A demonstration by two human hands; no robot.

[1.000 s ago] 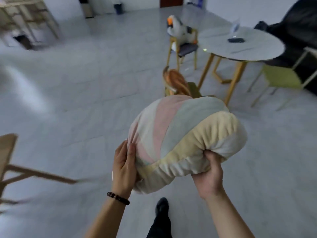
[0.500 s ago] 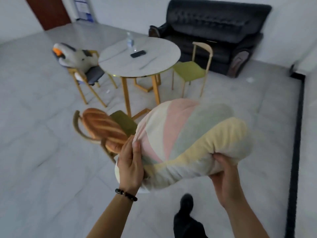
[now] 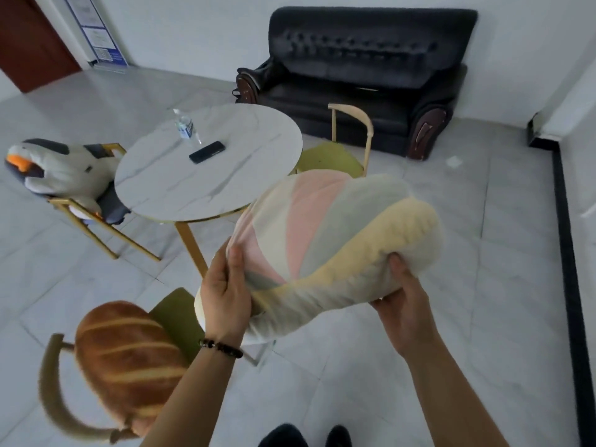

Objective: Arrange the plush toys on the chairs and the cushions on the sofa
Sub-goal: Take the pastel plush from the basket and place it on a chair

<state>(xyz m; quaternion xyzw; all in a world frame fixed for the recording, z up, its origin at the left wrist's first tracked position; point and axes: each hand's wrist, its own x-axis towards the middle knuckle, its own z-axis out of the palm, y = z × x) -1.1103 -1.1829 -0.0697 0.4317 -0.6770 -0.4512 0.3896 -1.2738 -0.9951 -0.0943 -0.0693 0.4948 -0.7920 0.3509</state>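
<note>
Now Held Aloft: A Striped Cushion Between Two Hands

Both hands carry the round pastel cushion (image 3: 335, 240) in the air, above the floor and in front of the person. The left hand (image 3: 225, 295) presses flat against the cushion's left edge, fingers closed on the fabric, a dark bead bracelet (image 3: 221, 347) at the wrist. The right hand (image 3: 403, 304) cups the cushion from beneath on the right side, thumb dug into the cream rim; each grip is clenched on the cushion. The cushion is tilted, its pink, grey-green, white and yellow wedges facing up toward the camera.

Beyond it stands the black sofa (image 3: 367, 69) against the far wall, its seat bare of cushions in what shows. Between the sofa and the cushion sits a green chair (image 3: 338, 156) with a pale curved back, partly hidden by the cushion. The round marble surface (image 3: 206, 169) stands to the left, carrying a water bottle (image 3: 185, 127) and a dark phone (image 3: 206, 152) just beside it.

On the chair at the far left lies a white goose plush (image 3: 61, 172) with an orange beak. Near the lower left, a bread-shaped plush (image 3: 129, 359) rests on another green chair (image 3: 177, 314), leaning against its curved backrest. The person's dark shoes (image 3: 303, 437) show at the bottom edge.
</note>
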